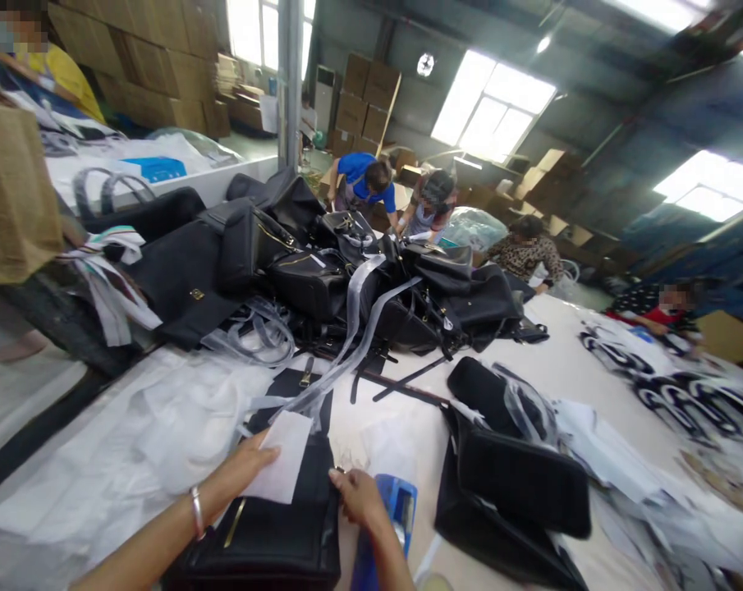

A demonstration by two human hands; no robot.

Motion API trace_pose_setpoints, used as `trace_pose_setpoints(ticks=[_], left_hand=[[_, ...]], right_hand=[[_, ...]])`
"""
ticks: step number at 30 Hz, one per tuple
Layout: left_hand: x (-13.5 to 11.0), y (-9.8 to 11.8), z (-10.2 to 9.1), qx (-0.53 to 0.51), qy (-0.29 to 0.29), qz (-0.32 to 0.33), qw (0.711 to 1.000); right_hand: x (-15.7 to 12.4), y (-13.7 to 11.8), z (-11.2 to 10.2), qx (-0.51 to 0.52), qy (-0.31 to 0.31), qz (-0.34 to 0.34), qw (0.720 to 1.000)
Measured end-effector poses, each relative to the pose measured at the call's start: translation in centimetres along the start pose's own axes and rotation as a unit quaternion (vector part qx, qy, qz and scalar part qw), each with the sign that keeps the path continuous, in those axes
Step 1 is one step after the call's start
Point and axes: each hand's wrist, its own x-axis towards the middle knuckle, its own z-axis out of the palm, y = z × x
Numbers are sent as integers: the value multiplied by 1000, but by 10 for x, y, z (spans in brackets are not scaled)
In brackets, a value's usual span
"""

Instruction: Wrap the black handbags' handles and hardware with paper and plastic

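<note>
"What's the biggest thing here?"

"The big pale table (pixel 559 328). On it is a huge pile of black bags (pixel 313 283), all heaped up. A person in a blue top (pixel 354 168) bends down behind the pile."

"What comes after that?"

"A heap of thin white sheets (pixel 162 419) on the left. Then two black bags (pixel 525 484) on the right, one leaning on the other."

"And the bag by the hands?"

"That black bag (pixel 278 538) lies on the table right in front, between the white heap and the two bags. Long see-through straps (pixel 354 316) run from the pile down to its far end."

"What's the blue thing (pixel 388 486)?"

"I can't tell, because an arm covers part of it. It's beside the bag, under the right arm."

"What are the hands doing?"

"The left hand (pixel 254 464) pinches a white paper (pixel 288 460) over the bag. The right hand (pixel 359 492) has its thumb and finger pressed together on a tiny dark bit (pixel 340 469) at the bag's right edge. I can't tell if that bit is part of the bag."

"Anything else little?"

"A silver bangle (pixel 197 513) on the left wrist, and a thin gold bar (pixel 234 524) on the bag."
</note>
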Motion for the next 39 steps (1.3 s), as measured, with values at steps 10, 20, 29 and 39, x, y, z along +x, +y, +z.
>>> trace_pose_setpoints(ticks=[10,20,29,39], left_hand=[[17,-27,39,19,-37,36,998],[14,-32,86,-21,-132,39,990],[6,-38,94,-146,-254,37,955],[26,-51,87,-8,-238,79,968]], right_hand=[[-24,-37,3,166,51,-90,981],[-40,-71,-19,40,138,-179,973],[-29,-60,-31,102,123,-138,977],[-25,-49,-22,131,152,-90,975]])
